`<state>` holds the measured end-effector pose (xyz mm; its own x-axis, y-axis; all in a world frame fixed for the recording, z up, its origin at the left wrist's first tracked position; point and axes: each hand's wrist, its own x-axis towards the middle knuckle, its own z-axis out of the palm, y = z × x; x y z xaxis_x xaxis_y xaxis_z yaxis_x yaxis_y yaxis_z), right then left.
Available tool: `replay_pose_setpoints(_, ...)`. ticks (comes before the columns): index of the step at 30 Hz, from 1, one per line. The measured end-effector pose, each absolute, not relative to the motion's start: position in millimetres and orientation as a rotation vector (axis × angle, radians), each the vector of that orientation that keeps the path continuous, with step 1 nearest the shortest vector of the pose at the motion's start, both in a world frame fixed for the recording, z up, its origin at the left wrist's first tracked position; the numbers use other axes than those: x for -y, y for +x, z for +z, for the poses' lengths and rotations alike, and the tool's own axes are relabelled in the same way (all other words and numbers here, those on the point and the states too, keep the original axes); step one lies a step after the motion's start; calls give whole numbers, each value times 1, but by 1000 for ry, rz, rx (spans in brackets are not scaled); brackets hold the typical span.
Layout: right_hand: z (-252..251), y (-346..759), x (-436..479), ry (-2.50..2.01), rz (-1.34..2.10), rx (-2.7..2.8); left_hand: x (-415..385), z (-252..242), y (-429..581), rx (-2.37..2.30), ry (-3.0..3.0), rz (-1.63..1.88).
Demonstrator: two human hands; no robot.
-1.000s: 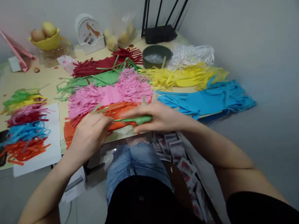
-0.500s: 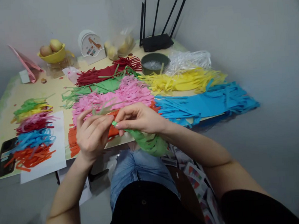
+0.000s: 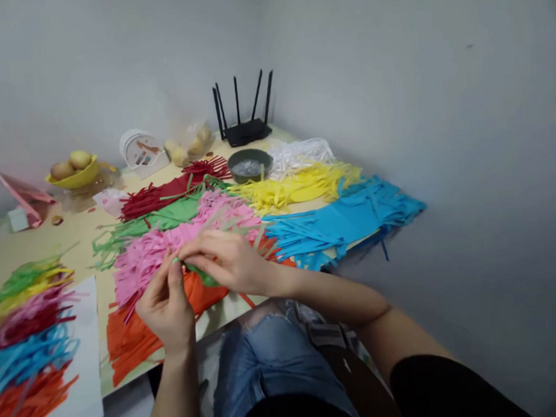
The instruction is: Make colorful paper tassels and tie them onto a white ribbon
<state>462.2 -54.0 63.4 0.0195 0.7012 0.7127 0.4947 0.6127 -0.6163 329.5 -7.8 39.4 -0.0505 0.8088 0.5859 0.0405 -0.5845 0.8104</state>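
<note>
Both my hands meet over the near edge of the table. My left hand (image 3: 168,302) pinches the end of a green fringed paper strip (image 3: 201,271) between thumb and fingers. Curled over the same strip, my right hand (image 3: 229,259) is closed on it and hides much of it. Just behind and below the hands lie pink fringed paper (image 3: 141,262) and orange fringed paper (image 3: 134,336). Blue fringed paper (image 3: 345,219) is spread to the right of my right hand. Further back are green fringed paper (image 3: 171,216), dark red fringed paper (image 3: 156,195) and yellow fringed paper (image 3: 300,188).
A dark green bowl (image 3: 249,166) stands beside white strips (image 3: 303,157). Behind it is a black router (image 3: 248,132). A yellow bowl (image 3: 78,177) with potatoes and a white holder (image 3: 143,155) stand at the back. Small coloured bundles lie on white paper (image 3: 86,368) at left.
The view has swung right and up. My hands have drawn closer together, and the green strip that hung below my right hand is now mostly hidden behind it.
</note>
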Motion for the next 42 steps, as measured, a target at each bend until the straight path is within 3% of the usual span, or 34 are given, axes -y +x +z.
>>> replay_pose_setpoints(4, 68, 521, 10, -1110, -9, 1789, 2, 54, 325, -734, 1407, 1802)
replay_pose_setpoints(8, 71, 632, -66, -2048, 29, 1472, 10, 65, 304, -567, 1310, 1408)
replay_pose_setpoints(11, 55, 696, -108, -2343, 159, 1387, 13, 53, 300, -771, 1439, 1275)
replay_pose_setpoints(21, 1, 733, -145, -2616, 322, 1348, -4, 27, 314, -903, 1329, 1020)
replay_pose_setpoints(27, 31, 715, -121, -2450, 118, 1376, -27, 21, 312, -1047, 1312, 1118)
replay_pose_setpoints(30, 48, 657, -88, -2147, 99, 1510, -37, 23, 318, -1040, 1337, 1230)
replay_pose_setpoints(34, 59, 558, -30, -1234, 606, 1662, -37, 30, 325, -962, 1398, 1310)
replay_pose_setpoints(42, 64, 486, 14, -907, 1051, 1462, -12, 41, 312, -864, 1608, 1442)
